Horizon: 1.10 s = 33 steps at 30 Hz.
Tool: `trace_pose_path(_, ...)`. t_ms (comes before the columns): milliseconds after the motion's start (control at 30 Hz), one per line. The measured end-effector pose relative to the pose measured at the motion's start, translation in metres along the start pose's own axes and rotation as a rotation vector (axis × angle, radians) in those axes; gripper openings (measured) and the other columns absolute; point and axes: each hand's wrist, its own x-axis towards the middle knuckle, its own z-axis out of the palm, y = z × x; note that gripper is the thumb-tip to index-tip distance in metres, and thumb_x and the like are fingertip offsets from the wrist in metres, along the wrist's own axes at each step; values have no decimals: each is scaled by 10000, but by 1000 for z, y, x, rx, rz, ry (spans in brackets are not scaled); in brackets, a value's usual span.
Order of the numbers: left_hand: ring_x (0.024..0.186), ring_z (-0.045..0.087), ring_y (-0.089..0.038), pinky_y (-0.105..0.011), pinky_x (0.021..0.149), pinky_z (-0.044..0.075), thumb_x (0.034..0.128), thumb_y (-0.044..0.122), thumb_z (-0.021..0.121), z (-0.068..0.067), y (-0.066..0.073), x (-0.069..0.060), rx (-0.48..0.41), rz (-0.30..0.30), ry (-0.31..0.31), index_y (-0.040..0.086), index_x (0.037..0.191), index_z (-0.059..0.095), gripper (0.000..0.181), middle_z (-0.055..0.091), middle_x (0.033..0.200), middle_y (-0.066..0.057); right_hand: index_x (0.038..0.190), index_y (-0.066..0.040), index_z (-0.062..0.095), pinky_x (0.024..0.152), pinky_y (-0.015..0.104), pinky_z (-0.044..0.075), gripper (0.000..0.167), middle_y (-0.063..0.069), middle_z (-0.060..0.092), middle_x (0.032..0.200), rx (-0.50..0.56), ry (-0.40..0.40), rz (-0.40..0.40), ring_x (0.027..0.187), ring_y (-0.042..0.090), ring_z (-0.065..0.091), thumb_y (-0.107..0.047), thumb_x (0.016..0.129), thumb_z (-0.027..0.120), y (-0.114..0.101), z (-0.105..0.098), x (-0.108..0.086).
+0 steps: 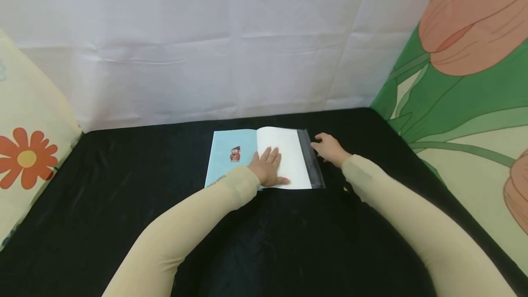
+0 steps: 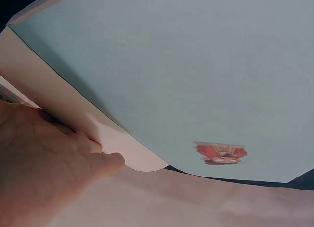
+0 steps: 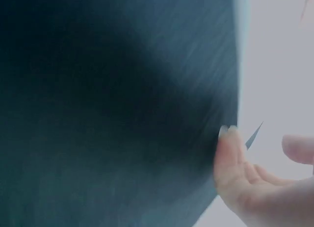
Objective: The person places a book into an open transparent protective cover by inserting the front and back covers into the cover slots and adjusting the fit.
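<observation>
An open book lies on the black cloth, its light blue page (image 1: 224, 143) on the left bearing a small cartoon figure (image 1: 235, 154). On the right is a white page (image 1: 290, 157), with a clear plastic flap (image 1: 311, 159) sticking out past its edge. My left hand (image 1: 267, 168) rests on the white page near the spine, fingers spread. Just right of the flap, my right hand (image 1: 330, 148) hovers with loosely bent fingers and holds nothing visible. In the right wrist view, thumb and fingers of the right hand (image 3: 250, 188) stand apart.
Black cloth (image 1: 123, 187) covers the table around the book. A small yellow thing (image 1: 345, 189) shows beside the right sleeve, too small to identify. A white curtain (image 1: 231, 49) hangs behind, and flower-printed cloths (image 1: 466, 118) border both sides.
</observation>
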Motion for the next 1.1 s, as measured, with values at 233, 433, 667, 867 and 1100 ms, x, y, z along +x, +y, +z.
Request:
trace_pose_path(233,1483,-2,-235,-451,1170,103,976,634,329,2,-5,2,-1,8,22,92,1568,100,835,-5,1630,-50,1416,198,247,606,288,500,498,161,616,926,178,-67,89,705,143,575,-89,1036,392,-2,6,2)
trace_pose_path(433,1482,-25,-245,-478,1167,92,985,626,298,3,-12,2,-72,24,29,87,1568,59,829,-47,1628,-59,1448,181,197,545,229,486,479,36,608,766,342,-36,73,571,60,554,-2,1026,333,-5,11,3)
trace_pose_path(667,1482,11,-262,-513,1157,109,1010,570,322,1,-22,-6,-239,53,101,35,1556,77,803,-9,1626,-98,1462,159,192,560,209,495,485,25,597,797,481,4,18,592,42,568,-8,1030,335,-19,6,2)
trace_pose_path(867,1480,-3,-279,-524,1156,89,1015,557,325,-5,-32,-18,-324,33,136,7,1548,77,804,-2,1622,-120,1479,113,230,594,209,501,486,24,594,827,489,13,-16,622,39,576,-46,1039,364,-39,2,-2)
trace_pose_path(1100,1480,5,-291,-522,1157,90,1013,546,357,-7,-43,-29,-365,16,180,-4,1543,119,800,58,1617,-140,1478,85,279,609,199,504,482,-6,591,818,515,29,-68,619,38,565,-117,1054,386,-49,-3,-6)
